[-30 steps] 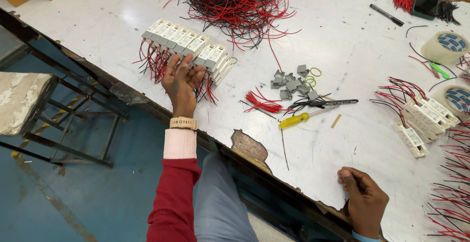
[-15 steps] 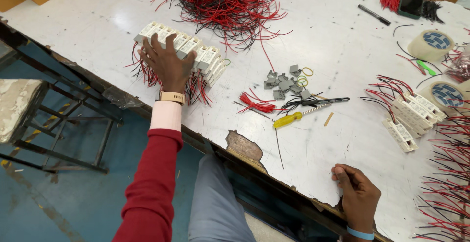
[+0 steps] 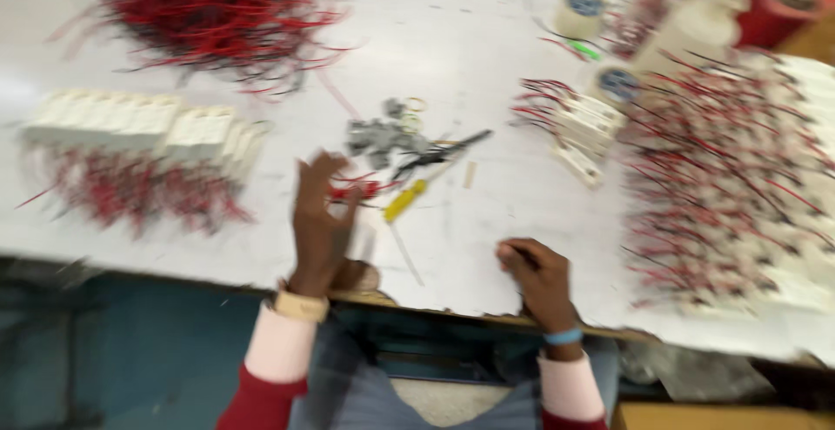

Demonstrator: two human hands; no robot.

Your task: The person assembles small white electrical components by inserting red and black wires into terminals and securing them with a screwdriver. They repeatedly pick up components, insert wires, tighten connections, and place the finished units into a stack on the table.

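- White worktable [image 3: 487, 30], worn along its near edge, is seen filling most of the blurred head view; dark floor is seen below it.
- At the right, a large spread of white blocks already fitted with red and black leads [image 3: 739, 186] is laid out in rows. This is judged to be the finished share of the work, and it is sizeable.
- At the far left, a loose heap of red and black wires [image 3: 209, 13] is left unused, which suggests much wiring is outstanding.
- At the near left, a row of white blocks [image 3: 139, 126] with red leads trailing toward the table edge is noted, well apart from both hands.
- A smaller wired group [image 3: 578, 130] is placed right of centre, near two tape rolls [image 3: 581, 11].
- The left hand [image 3: 320, 221] is raised with fingers spread, over or just beside a small red wire bundle [image 3: 352, 190]; whether anything is gripped cannot be told through the blur.
- The right hand [image 3: 537, 278] is rested curled on the table near the edge; contents, if any, cannot be told.
- Between the hands and the far stock, a yellow-handled screwdriver [image 3: 407, 200], dark pliers [image 3: 435, 159] and grey small parts [image 3: 378, 134] are scattered, crowding the central working area.
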